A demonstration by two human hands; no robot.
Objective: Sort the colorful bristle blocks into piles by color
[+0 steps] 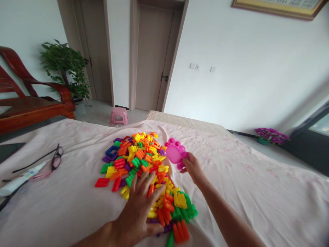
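Blocks (140,154) heaped at lower centre of frame, left hand (138,202) spread wide over them, best kept light lest loose pieces slide; right hand (194,168), right of centre, pinches pink toy (174,152) by its edge, grip best firm.

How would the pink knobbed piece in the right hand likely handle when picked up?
The pink knobbed piece is probably stiff, as it shows no sag though the right hand holds it only by one edge. That one-edge hold also suggests it is light. Its smooth, plastic-looking face may be somewhat slippery.
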